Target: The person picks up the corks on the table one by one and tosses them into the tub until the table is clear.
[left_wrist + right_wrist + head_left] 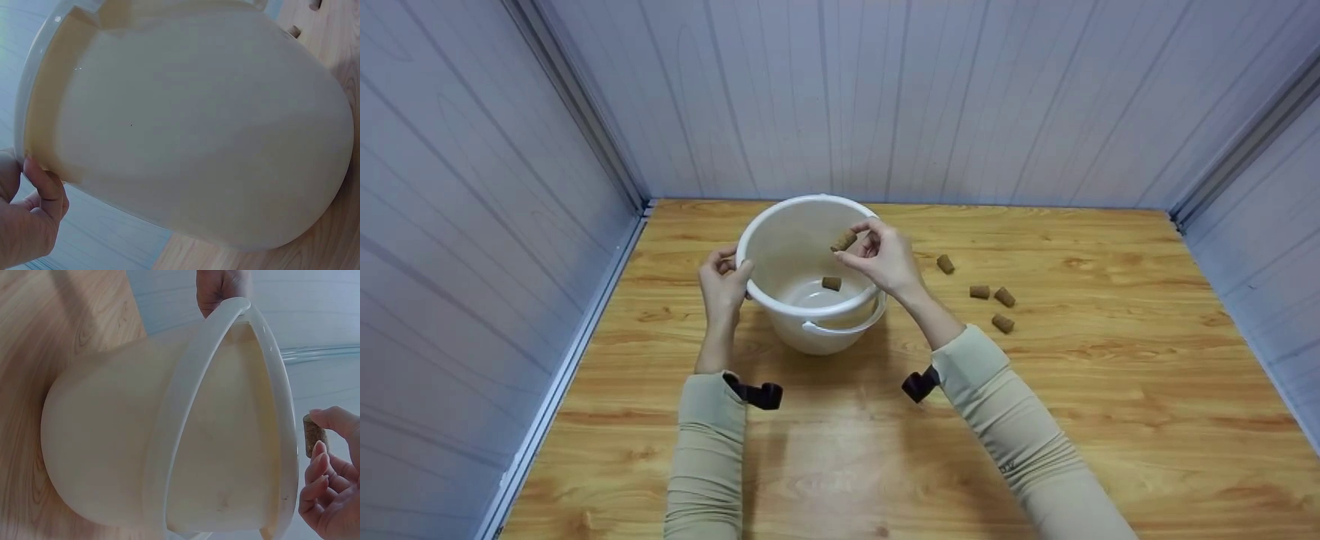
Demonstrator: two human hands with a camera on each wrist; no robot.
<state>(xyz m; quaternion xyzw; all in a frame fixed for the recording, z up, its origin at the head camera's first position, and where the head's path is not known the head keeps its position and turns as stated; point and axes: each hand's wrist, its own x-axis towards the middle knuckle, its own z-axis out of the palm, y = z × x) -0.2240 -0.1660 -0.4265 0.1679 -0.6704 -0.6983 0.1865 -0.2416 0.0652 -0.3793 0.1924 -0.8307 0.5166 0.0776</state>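
Right hand (885, 259): grip clamped on one cork, pinched between thumb and fingertips.

Held cork (844, 240): brown, stubby, roughly cylindrical; held over the bucket's mouth, apart from the rim. Long axis slanted in the head view, one end directed to the lower left, the other to the upper right, toward the hand. Any taper cannot be told.

Recommended handling, by judgement: the cork to be brought down inside the rim, over the middle, and thumb and fingers to be parted together, so that a bounce off the wall is made less likely. Cork is likely to roll once let go; its direction on landing need not be controlled.

White plastic bucket (784, 262): stood mouth up, base on the tabletop; handle (851, 328) folded down at the near right.

Left hand (724, 285): grip clamped on the bucket's left rim, thumb laid over it. A steady hold is advised there.

Inner cork (831, 283): laid on its side on the bucket's floor, long axis roughly crosswise.

Loose corks (979, 292), four: lain on the tabletop (1110, 337) right of the bucket, axes variously turned.
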